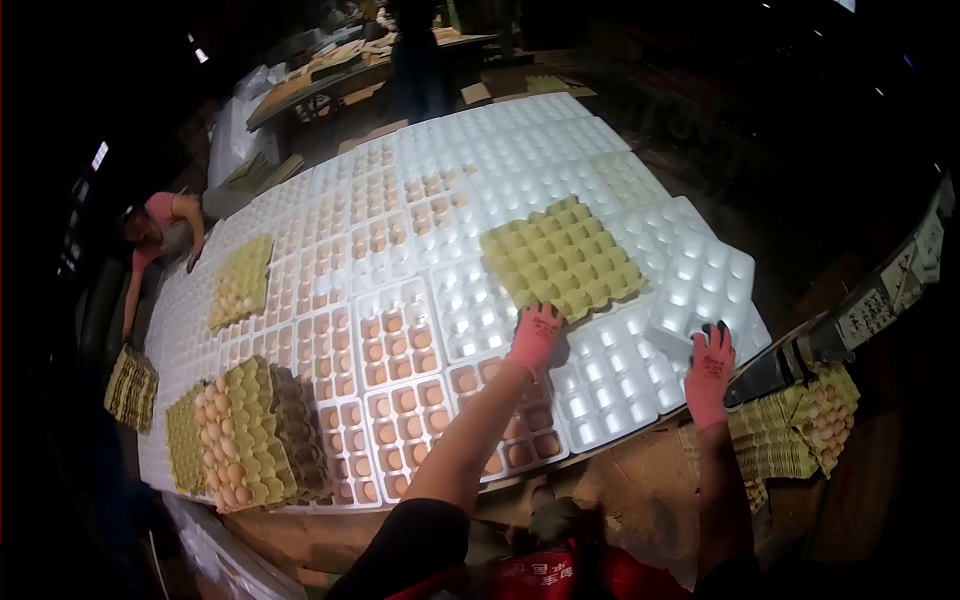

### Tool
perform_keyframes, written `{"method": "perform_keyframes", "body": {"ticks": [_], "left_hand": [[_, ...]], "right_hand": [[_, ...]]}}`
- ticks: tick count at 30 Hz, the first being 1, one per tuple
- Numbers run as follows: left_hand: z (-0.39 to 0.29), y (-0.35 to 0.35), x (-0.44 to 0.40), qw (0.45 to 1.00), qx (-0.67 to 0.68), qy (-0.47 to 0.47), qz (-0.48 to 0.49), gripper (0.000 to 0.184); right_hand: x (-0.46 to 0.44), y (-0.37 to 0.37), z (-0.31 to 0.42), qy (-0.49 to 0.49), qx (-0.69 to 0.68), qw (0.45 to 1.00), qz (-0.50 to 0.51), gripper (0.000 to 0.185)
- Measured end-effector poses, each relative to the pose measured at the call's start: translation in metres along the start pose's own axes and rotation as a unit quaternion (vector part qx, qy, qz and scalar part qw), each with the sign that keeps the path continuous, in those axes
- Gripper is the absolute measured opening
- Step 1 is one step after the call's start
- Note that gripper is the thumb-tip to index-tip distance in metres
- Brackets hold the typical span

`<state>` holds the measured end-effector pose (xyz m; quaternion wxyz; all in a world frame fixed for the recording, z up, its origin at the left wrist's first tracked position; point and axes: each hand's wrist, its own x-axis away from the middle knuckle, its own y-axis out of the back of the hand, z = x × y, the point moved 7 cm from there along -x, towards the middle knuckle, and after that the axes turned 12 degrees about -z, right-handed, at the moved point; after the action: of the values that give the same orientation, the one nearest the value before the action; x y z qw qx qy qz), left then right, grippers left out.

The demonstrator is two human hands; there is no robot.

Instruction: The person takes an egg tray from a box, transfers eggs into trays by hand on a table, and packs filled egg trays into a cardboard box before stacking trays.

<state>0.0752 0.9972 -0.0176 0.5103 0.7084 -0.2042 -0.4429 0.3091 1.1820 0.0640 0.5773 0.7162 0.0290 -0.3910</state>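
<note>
Red shirt (pixel 610 578) with white lettering nearest, at the bottom edge, dark sleeve (pixel 415 545) beside it. Both hands in pink gloves with dark fingertips.

Left hand (pixel 535 338): fingers partly bent, fingertips on the near edge of a yellow-green egg tray (pixel 565 255). Thumb and underside hidden, can't tell how firm the hold is. That tray has empty cups, lies aslant on the white trays, and extends away from the left fingers.

Right hand (pixel 709 375): fingers slightly apart and bent, tips at the near edge of a white tray (pixel 706 285). Can't tell if it is pinched. This tray is empty, sitting askew over other white trays, beyond the right fingers.

Left of the left fingers: brown eggs (pixel 396 345) in white tray pockets, many rows. Further left, near table edge: stack of egg trays (pixel 275 430), tilted, eggs on its left-facing side. Far left beyond that: another yellow-green tray (pixel 243 280), some eggs at its near end.

Right of and below the right fingers: more stacked trays (pixel 770 435), eggs (pixel 828 425) on the outer end.

Far left of both hands: co-worker (pixel 160 222) in pink top, bent over, one hand at a tray pile (pixel 132 388).
</note>
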Motion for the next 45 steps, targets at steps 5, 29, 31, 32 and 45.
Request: {"method": "perform_keyframes", "body": {"ticks": [5, 29, 31, 32, 45], "left_hand": [[0.016, 0.101, -0.030, 0.987, 0.062, -0.008, -0.148, 0.020], [0.557, 0.480, 0.846, 0.308, 0.589, 0.387, -0.639, 0.042], [0.596, 0.428, 0.891, 0.429, 0.500, 0.437, -0.612, 0.045], [0.605, 0.410, 0.905, 0.519, 0.360, 0.511, -0.583, 0.046], [0.440, 0.427, 0.730, 0.375, 0.314, 0.585, -0.647, 0.036]], "right_hand": [[0.053, -0.032, -0.031, -0.071, -0.056, 0.991, 0.103, 0.067], [-0.027, 0.182, 0.540, 0.063, -0.474, 0.869, -0.128, 0.047], [-0.013, 0.211, 0.585, 0.106, -0.473, 0.865, -0.130, 0.048], [-0.008, 0.220, 0.600, 0.119, -0.472, 0.865, -0.119, 0.047], [0.049, 0.246, 0.640, 0.104, -0.568, 0.805, 0.134, 0.034]]}}
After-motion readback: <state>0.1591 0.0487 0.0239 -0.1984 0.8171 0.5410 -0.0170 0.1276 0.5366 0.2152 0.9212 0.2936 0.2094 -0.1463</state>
